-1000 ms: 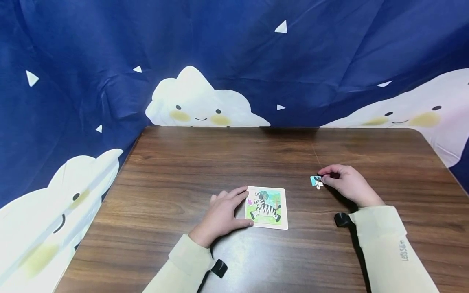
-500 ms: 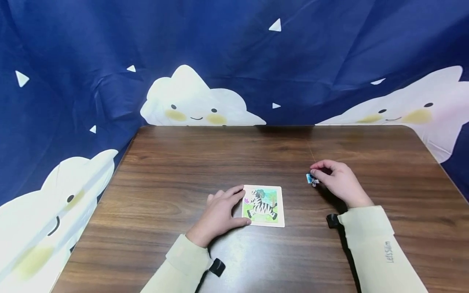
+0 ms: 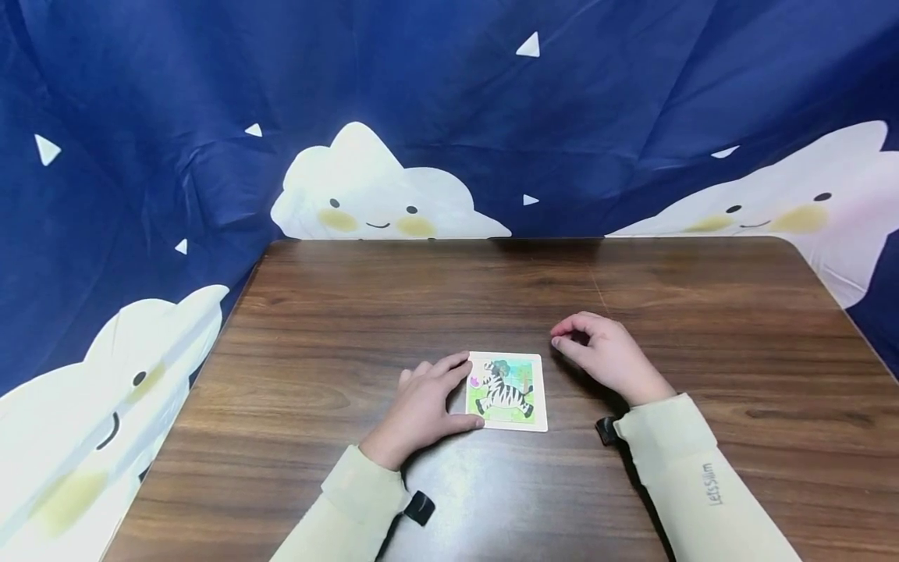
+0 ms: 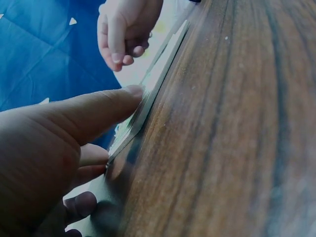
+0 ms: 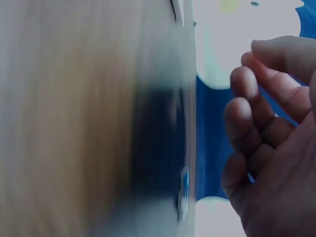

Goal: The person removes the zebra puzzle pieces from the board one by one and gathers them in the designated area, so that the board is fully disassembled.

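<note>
Where blue cloth (image 3: 597,101) backs the wooden table (image 3: 407,293), the left hand (image 3: 422,400) grips a puzzle (image 3: 506,393), contents of the right hand (image 3: 609,355) unclear.

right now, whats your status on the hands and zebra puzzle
Left hand holds zebra puzzle by left edge. Right hand looks empty, near puzzle's far right corner. Nothing seen in between.

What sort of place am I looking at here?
Probably an indoor tabletop play or filming spot, though the wider room is out of view: a wood-grain table, a blue cloud-print cloth behind it, and a zebra puzzle on top.
</note>
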Action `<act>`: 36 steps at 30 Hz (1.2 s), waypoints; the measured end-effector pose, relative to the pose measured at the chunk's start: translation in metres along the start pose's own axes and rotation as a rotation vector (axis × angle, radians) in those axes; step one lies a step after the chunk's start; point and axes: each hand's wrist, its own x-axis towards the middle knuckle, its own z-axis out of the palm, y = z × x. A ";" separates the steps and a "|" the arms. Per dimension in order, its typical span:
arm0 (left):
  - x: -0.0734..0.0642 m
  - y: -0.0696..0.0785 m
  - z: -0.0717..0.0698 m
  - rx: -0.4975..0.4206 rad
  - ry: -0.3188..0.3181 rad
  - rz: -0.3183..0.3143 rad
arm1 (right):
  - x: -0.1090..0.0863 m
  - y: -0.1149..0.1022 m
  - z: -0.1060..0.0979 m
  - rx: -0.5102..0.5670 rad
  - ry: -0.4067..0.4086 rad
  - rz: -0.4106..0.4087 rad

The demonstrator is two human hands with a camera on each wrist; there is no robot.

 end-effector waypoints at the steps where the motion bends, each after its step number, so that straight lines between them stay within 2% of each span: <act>1: 0.000 0.000 -0.001 -0.004 0.003 0.004 | 0.000 -0.002 0.003 -0.013 -0.009 -0.017; 6: 0.000 -0.001 -0.001 -0.004 0.025 0.023 | 0.000 -0.011 0.017 -0.068 -0.077 -0.045; 11: 0.001 0.000 0.000 0.006 0.013 0.021 | 0.000 -0.017 0.026 -0.053 -0.132 -0.046; 18: 0.001 0.000 -0.001 0.007 0.012 0.020 | 0.005 -0.022 0.034 -0.060 -0.170 -0.055; 27: 0.001 -0.001 -0.002 -0.015 0.004 0.020 | 0.010 -0.029 0.044 -0.101 -0.268 -0.055; 36: 0.002 -0.002 0.000 0.001 0.008 0.018 | 0.012 -0.032 0.047 -0.123 -0.288 -0.071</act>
